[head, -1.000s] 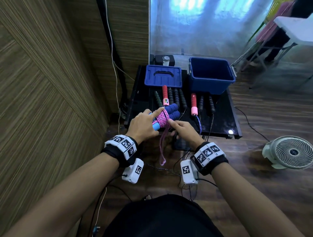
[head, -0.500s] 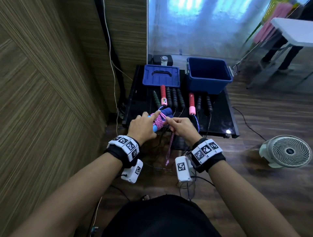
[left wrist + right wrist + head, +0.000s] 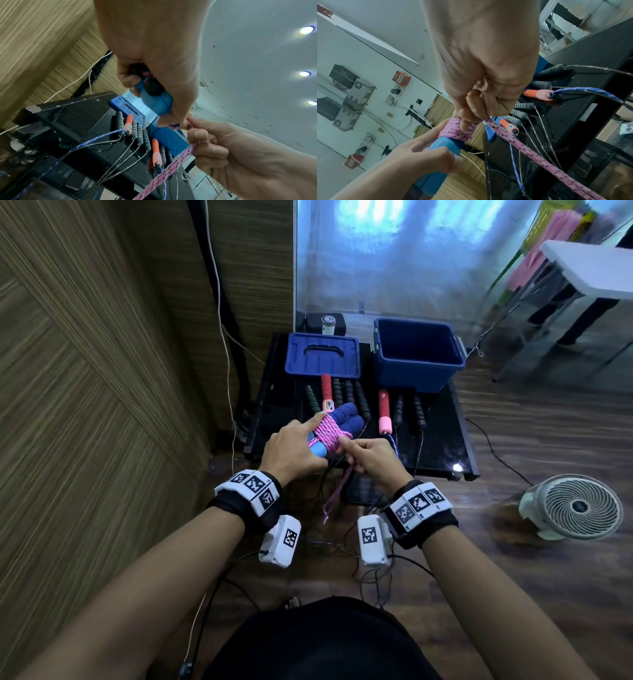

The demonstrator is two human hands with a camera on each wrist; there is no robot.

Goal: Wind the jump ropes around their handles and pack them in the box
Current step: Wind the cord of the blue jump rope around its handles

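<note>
My left hand [image 3: 294, 448] grips a pair of blue handles [image 3: 344, 421] held side by side, its index finger stretched along the top. Pink rope [image 3: 329, 433] is coiled around those handles. My right hand [image 3: 368, 455] pinches the loose pink rope end [image 3: 513, 142] right beside the coil; the rest of it hangs down as a short doubled tail [image 3: 334, 498]. In the left wrist view the blue handles [image 3: 154, 97] sit inside my curled fingers. The open blue box [image 3: 418, 354] stands at the table's back right, nothing visible inside it.
The blue lid [image 3: 322, 354] lies left of the box on the black table [image 3: 445, 436]. Several black handles [image 3: 356, 398] and two red-and-pink ones [image 3: 384, 410] lie in a row, cords trailing over the front edge. A white fan [image 3: 575, 506] stands on the floor, right.
The hanging pink tail has grown shorter as more rope went onto the handles. My right hand has come back to the near side of the coil.
</note>
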